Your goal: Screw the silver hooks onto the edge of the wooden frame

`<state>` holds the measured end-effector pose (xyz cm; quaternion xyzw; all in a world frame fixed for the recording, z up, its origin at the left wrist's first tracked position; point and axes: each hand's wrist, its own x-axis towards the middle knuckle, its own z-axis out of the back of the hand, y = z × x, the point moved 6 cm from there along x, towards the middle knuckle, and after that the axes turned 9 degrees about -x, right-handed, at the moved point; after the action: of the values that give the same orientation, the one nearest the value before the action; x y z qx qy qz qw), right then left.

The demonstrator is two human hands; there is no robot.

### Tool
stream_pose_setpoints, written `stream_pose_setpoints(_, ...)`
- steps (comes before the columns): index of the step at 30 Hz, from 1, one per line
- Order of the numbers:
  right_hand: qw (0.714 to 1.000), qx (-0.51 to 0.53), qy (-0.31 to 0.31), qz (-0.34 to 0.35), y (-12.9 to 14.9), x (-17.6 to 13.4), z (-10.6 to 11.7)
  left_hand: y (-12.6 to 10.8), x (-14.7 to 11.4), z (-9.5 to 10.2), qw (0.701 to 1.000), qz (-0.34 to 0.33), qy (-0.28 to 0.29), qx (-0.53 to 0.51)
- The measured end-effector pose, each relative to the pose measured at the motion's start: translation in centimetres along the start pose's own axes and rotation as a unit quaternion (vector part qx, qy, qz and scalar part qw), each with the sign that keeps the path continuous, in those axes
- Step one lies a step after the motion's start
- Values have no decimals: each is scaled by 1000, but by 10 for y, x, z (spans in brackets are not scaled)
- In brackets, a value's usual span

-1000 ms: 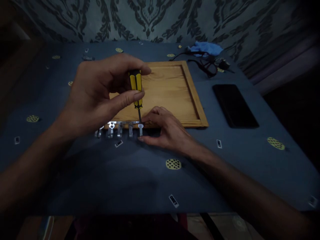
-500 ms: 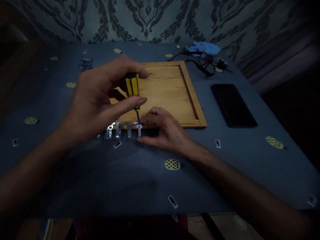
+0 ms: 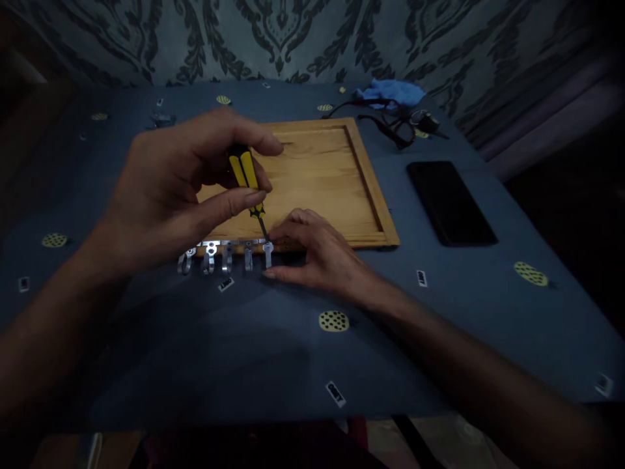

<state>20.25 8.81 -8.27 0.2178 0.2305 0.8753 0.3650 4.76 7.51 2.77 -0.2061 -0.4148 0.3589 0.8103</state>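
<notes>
My left hand (image 3: 180,176) grips a yellow-and-black screwdriver (image 3: 247,174) between thumb and fingers. The shaft slants down and its tip meets the rightmost hook of a metal hook rail (image 3: 211,249). This rail, with several silver hooks hanging down, lies along the near edge of a wooden framed board (image 3: 317,176). My right hand (image 3: 315,253) pinches the right end of the rail, with the thumb below the last hook and the fingers against the board's edge. The fingertips partly hide that end.
Right of the board lies a black phone (image 3: 452,203). Behind it are black eyeglasses (image 3: 398,130), a blue cloth (image 3: 393,93) and a dark key-like object (image 3: 427,122). Small metal pieces (image 3: 162,120) sit at the back left of the blue tablecloth (image 3: 273,365).
The screwdriver's handle has tilted to the left while its tip stays at the last hook. My left hand has shifted left, baring more hooks. My right hand keeps its hold.
</notes>
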Motion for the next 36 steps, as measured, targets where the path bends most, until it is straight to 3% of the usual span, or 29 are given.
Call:
stream_pose_setpoints(3, 1000, 1, 3, 1, 1, 0, 0, -2, 0, 5, 1000, 17, -4, -21)
stream_pose_setpoints(7, 1000, 2, 8, 4, 0, 1, -1, 3, -1, 13, 995, 100, -24, -16)
stream_pose_setpoints(13, 1000, 3, 3, 0, 1, 0, 0, -2, 0, 6, 1000, -7, -14, -21)
stream_pose_setpoints(32, 1000, -4, 8, -1, 2, 2, 0, -6, -3, -1, 1000, -6, 14, 23)
stream_pose_setpoints(36, 1000, -2, 4, -1, 3, 1, 0, -8, -4, -3, 999, -15, -9, 51)
